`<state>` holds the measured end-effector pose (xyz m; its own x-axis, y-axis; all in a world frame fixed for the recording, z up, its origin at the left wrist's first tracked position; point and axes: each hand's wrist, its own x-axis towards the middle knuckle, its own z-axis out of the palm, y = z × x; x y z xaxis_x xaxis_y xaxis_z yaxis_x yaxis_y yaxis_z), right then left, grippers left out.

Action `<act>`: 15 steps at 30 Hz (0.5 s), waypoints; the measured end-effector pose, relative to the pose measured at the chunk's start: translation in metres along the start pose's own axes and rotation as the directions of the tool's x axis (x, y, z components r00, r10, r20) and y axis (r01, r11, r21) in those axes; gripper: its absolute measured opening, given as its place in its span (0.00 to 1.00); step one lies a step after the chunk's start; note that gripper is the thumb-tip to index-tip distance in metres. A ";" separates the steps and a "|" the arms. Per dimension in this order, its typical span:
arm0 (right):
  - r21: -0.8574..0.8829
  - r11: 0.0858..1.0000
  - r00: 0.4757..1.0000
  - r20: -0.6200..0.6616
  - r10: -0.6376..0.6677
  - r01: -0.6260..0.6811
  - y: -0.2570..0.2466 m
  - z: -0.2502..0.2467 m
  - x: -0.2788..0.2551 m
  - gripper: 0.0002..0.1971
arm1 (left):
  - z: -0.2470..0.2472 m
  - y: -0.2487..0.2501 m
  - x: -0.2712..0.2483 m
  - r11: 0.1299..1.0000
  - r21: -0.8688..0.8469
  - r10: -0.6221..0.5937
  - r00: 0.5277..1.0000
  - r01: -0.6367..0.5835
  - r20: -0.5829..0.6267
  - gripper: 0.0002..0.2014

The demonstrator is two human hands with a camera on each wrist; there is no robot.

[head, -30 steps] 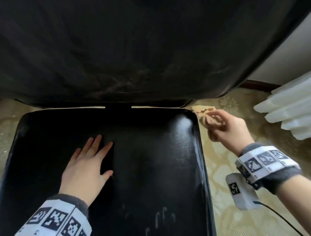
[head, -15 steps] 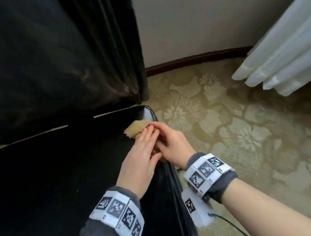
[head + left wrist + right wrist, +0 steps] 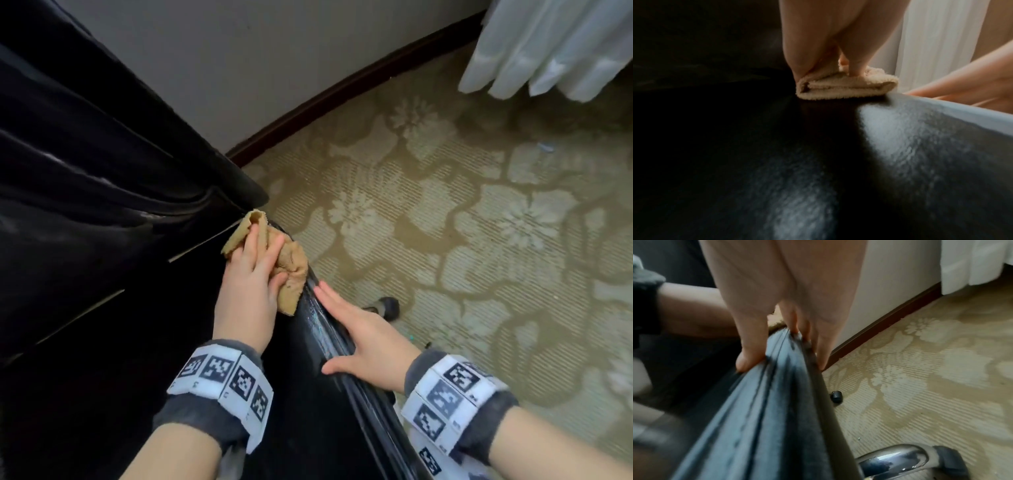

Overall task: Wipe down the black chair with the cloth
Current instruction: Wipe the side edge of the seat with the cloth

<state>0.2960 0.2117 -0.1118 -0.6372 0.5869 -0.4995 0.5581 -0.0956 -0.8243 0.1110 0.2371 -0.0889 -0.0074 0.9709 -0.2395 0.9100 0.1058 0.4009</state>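
The black chair fills the left of the head view, with its seat below and its backrest above. A tan cloth lies folded on the seat's back right corner. My left hand lies on it with straight fingers and presses it down; the left wrist view shows the fingers on the folded cloth. My right hand rests on the seat's right edge, thumb on top and straight fingers down the side, holding nothing.
Patterned beige carpet spreads to the right of the chair. A wall with a dark skirting board runs behind. White curtain folds hang at top right. A chair caster and a chrome base leg sit below the seat edge.
The cloth went from my right hand to my left, which came across from the seat's middle. My right hand let go and dropped onto the seat's right edge. The view swung right.
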 end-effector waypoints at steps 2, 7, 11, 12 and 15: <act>0.028 0.999 1.000 -0.013 0.019 -0.018 0.001 0.001 0.001 0.54 | 0.004 0.002 0.005 1.000 -0.028 -0.002 1.000 0.002 0.003 0.24; 0.037 0.999 0.999 -0.037 0.009 -0.008 -0.003 -0.005 0.002 0.52 | 0.017 0.011 -0.023 0.998 0.000 0.062 0.997 -0.062 0.043 0.26; 0.057 0.998 0.998 -0.064 0.003 0.000 -0.002 -0.006 0.001 0.50 | 0.024 0.015 -0.049 0.994 0.005 0.107 0.994 -0.107 0.021 0.23; 0.072 0.997 0.999 -0.051 0.012 -0.008 0.000 -0.006 0.000 0.51 | 0.024 0.017 -0.054 0.993 0.000 0.122 0.992 -0.122 0.021 0.22; 0.121 0.990 0.997 0.004 0.071 -0.071 0.004 -0.008 -0.005 0.54 | 0.014 0.014 -0.056 0.985 -0.001 0.174 0.984 -0.174 0.031 0.20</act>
<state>0.3064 0.2147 -0.1106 -0.5984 0.5750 -0.5580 0.5333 -0.2339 -0.8129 0.1298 0.1815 -0.0824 0.1641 0.9674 -0.1931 0.8970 -0.0648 0.4373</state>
